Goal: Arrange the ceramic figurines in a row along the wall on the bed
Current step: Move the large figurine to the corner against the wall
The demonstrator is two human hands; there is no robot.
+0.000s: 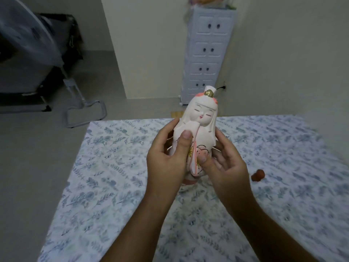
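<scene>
Head view: white, pink-trimmed figurine (198, 120), closed eyes

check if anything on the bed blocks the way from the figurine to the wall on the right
Nothing visible blocks it. Both hands, left hand and right hand, hold the figurine above the bed; only a small red object lies toward the wall.

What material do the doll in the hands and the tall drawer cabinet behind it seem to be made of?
Doll: probably ceramic, as the task says; matte white surface with thin painted pink and gold lines, hard moulded folds.
Drawer cabinet: looks like moulded plastic, pale blue-white with a slight sheen and embossed panels; painted wood cannot be ruled out.
</scene>
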